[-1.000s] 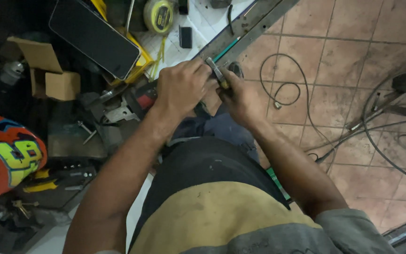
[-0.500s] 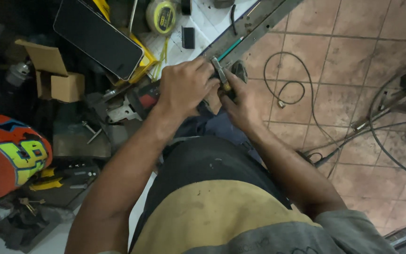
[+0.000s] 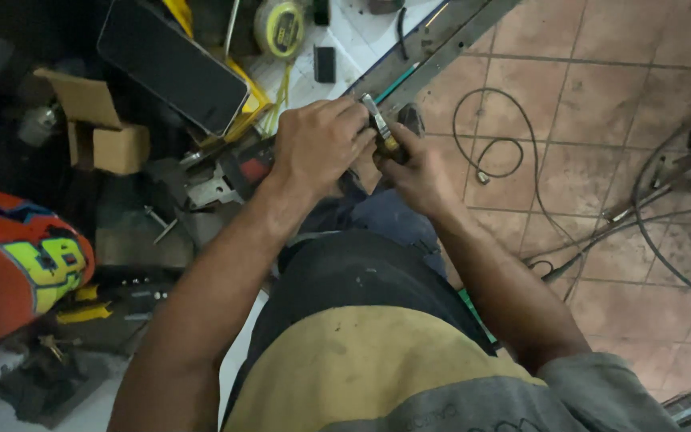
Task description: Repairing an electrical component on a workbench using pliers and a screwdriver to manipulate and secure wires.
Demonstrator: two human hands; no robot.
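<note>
Both hands meet over the knees: left hand curled, knuckles up, right hand cupped beside it, both clamped on one small tool. Tool: short, metal, silver tip poking up between the fingers, a yellowish band lower down; exact kind cannot be told. It sits above the near end of one long grey metal bar that runs diagonally away. One green-handled stick lies along the bar. Left, near: one orange helmet with yellow-green markings. Further left: one open brown cardboard box. Beyond: one flat black rectangular case, one round yellow tape measure. Right: thin black cables looped on the tiled floor.
</note>
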